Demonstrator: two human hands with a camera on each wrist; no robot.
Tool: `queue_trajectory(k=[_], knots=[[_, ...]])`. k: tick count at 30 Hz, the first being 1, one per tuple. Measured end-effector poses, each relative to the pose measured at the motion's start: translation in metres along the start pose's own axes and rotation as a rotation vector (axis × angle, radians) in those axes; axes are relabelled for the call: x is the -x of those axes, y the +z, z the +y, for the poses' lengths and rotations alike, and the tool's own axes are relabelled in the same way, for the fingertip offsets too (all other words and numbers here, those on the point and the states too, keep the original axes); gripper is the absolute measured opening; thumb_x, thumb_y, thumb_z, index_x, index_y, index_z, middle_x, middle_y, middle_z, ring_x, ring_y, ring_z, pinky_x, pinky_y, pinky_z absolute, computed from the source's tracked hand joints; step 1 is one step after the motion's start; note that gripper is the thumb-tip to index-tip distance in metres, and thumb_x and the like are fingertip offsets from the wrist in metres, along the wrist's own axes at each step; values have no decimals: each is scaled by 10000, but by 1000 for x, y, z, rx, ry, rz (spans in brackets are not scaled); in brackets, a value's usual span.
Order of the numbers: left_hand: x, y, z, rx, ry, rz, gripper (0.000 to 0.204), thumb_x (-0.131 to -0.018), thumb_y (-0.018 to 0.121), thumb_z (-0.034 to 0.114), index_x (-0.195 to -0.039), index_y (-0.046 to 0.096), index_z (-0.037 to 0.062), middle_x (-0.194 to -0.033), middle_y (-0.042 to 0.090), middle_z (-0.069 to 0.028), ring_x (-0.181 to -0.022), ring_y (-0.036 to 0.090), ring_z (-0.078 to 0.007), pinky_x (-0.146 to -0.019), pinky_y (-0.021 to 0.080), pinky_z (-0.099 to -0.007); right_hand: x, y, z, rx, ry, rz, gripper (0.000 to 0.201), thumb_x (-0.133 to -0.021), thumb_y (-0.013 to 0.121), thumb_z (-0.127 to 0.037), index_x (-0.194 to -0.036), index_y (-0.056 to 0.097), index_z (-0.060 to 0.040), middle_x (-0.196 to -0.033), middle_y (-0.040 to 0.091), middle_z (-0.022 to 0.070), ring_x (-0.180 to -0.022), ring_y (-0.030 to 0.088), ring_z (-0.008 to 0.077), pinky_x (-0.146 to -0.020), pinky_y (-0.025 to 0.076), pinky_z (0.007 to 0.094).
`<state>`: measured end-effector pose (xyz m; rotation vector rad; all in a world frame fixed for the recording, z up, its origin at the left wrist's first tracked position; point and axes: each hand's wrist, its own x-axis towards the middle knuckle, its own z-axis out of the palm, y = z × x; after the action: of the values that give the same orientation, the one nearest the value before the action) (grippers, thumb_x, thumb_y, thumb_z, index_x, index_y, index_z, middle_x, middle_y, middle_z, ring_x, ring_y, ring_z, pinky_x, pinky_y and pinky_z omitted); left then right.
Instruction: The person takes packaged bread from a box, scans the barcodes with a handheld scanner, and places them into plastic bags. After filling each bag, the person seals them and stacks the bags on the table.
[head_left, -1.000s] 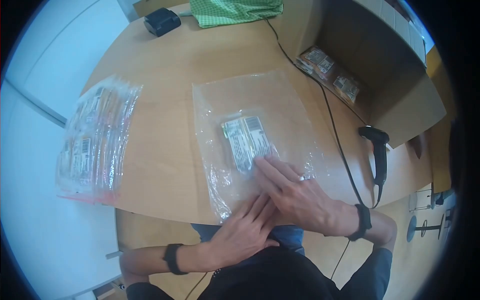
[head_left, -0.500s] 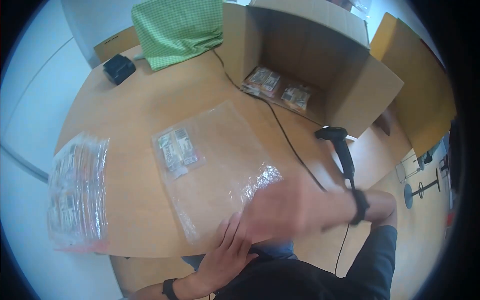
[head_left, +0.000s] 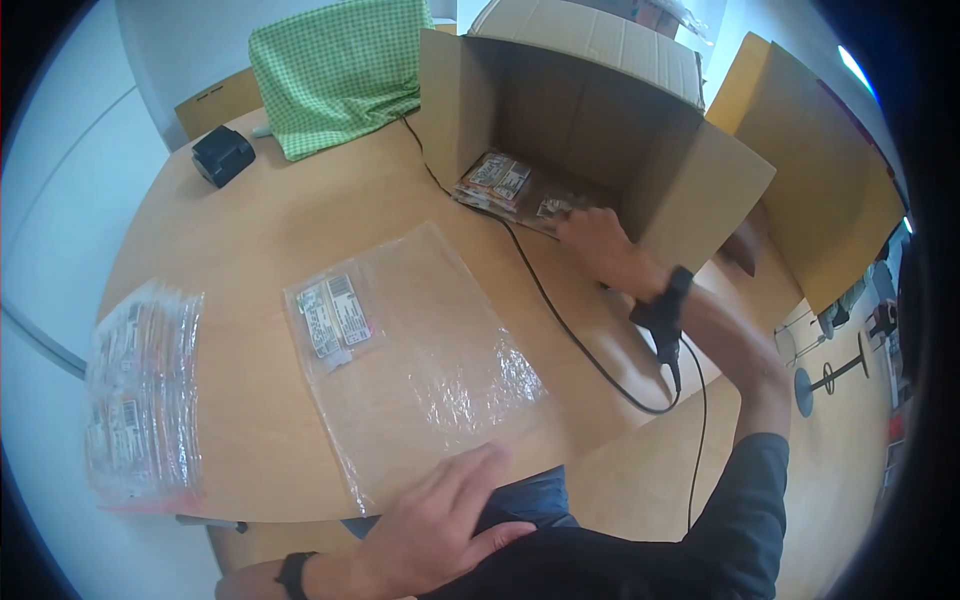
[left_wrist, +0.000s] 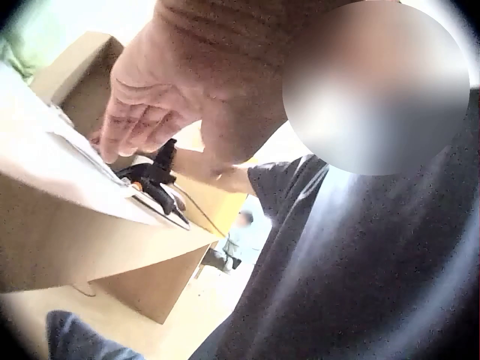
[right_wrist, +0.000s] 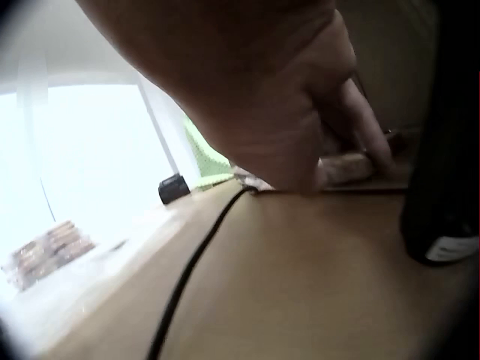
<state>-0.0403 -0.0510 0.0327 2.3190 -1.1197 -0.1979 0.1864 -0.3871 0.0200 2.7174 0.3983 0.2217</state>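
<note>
My right hand [head_left: 598, 243] reaches into the cardboard box [head_left: 560, 110] at the small labelled packet [head_left: 553, 207] on its floor. In the right wrist view, thumb and fingers lie on either side of that packet [right_wrist: 346, 168], curled round it. My left hand [head_left: 430, 520] is held near the table's front edge with fingers extended and thumb apart, holding nothing. Beyond it a large clear plastic bag [head_left: 440, 330] lies flat on the table. One small packet with white barcode labels [head_left: 335, 315] shows in the bag's far left corner.
A stack of filled clear bags [head_left: 145, 400] lies at the table's left. More packets [head_left: 497, 178] sit at the box's left. A black barcode scanner [head_left: 660, 325] stands under my right wrist, its cable [head_left: 560, 300] crossing the table. A black device [head_left: 222, 155] and green checked cloth [head_left: 340, 85] are at the back.
My right hand has moved from the bag out to the packet in the box. The left hand has come off the bag's near edge. The bag's packet moved to its far left corner.
</note>
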Motion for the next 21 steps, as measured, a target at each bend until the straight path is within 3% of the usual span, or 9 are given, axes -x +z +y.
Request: queue_trajectory(k=[1,4,8,10,12,14,16,18,21], knots=[[-8,-13,-1,431,-86,46,764,-1015,618,493,-1484,442,-84,-1511,481,-279,-1380,517,-385,-1179,392,-482,16,-23,-12,53,65,14,208,-875,618,-63,-1049,685,30,-999,745,185,-977,743,295,-747,601,378],[-47,-25,-27,1610,-366,194,618,-1102,508,426,-1506,426,-35,-1436,568,-219,-1252,623,-282,-1100,482,-402,73,-58,-45,-77,-126,646,340,-854,647,-81,-1163,676,58,-1063,739,184,-1004,739,292,-715,592,341],[-102,-33,-54,1639,-345,197,475,-1104,524,340,-1424,506,-11,-1297,676,-140,-1179,681,-204,-1044,545,-374,152,-103,-93,-18,-330,643,375,-924,705,-156,-1247,697,33,-1323,677,224,-1165,704,316,-842,578,315],[-114,-31,-61,1538,-331,235,398,-1113,511,322,-1333,571,-3,-1219,694,-100,-1104,687,-176,-973,563,-349,164,-103,-96,-498,-408,530,444,-892,786,-246,-1253,710,2,-1314,695,180,-1203,688,312,-929,556,349],[-118,-34,-76,1609,-326,199,387,-1113,511,310,-1328,576,-5,-1213,696,-101,-1086,694,-178,-959,571,-350,179,-78,-65,-514,-49,564,552,-780,875,-236,-1264,702,-35,-1300,696,163,-1208,671,325,-965,549,387],[-120,-35,-87,1684,-304,177,377,-1113,512,298,-1322,581,-8,-1207,697,-102,-1068,700,-180,-945,578,-351,174,-56,-40,-394,430,557,502,-819,829,-190,-1258,649,-25,-1154,701,168,-1051,674,366,-862,556,436],[-123,-35,-92,1642,-350,173,369,-1116,503,287,-1307,590,-17,-1204,699,-106,-1052,705,-177,-932,583,-343,166,-18,-1,-344,462,548,457,-853,801,-194,-1236,629,-13,-1038,695,160,-937,691,308,-786,554,426],[-127,-32,-97,1644,-317,130,391,-1112,511,303,-1314,584,-24,-1209,700,-119,-1055,712,-181,-940,587,-343,158,-4,19,-1026,549,114,374,-898,746,-180,-1197,623,8,-938,673,123,-788,667,228,-712,551,384],[-128,-30,-99,1606,-298,114,412,-1110,514,318,-1322,580,-29,-1214,701,-127,-1055,717,-177,-939,592,-340,154,-17,12,-1320,560,26,332,-930,683,-172,-1193,614,19,-898,670,91,-726,639,165,-675,538,328]])
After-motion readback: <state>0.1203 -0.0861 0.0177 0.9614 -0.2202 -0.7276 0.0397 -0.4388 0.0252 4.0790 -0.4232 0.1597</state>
